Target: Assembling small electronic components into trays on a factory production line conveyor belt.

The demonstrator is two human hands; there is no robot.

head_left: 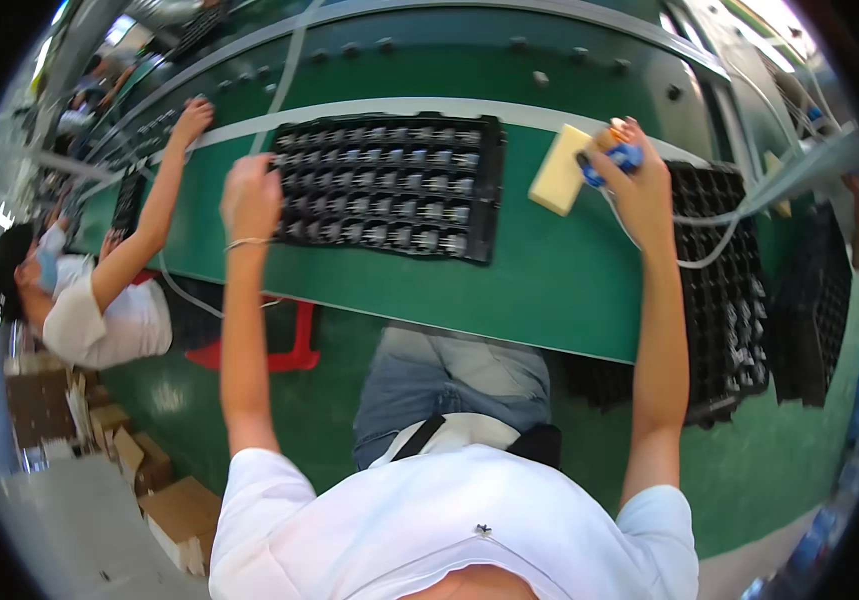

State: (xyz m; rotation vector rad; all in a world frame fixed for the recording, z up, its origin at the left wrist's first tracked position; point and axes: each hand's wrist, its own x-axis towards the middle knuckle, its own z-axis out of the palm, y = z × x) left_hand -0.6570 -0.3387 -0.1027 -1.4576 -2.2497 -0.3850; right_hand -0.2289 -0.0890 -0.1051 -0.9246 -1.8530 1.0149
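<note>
Worker at a green worktop (549, 285), seen from above. A black compartmented tray (490, 190) lay on the worktop in front of the wearer, slightly left of centre, its rows occupied by small metallic parts (435, 184). The left hand (251, 200) was at the tray's left end, its fingers curled; whether they gripped the rim or only rested beside it could not be told. The right hand (639, 192), raised over the right of the worktop, was closed around a small blue object (627, 157), partly hidden by the fingers and of uncertain kind. A pale yellow block (560, 172) stood just beside that object, well apart from the tray. By its appearance, the tray was judged largely loaded, with no plain gap in the rows; its left end was partly covered by the hand. Whether individual parts were finished or awaited attention could not be determined. Further black trays (717, 270) at the right, beyond the forearm, suggested that more remained to be handled, though their contents were unclear.
</note>
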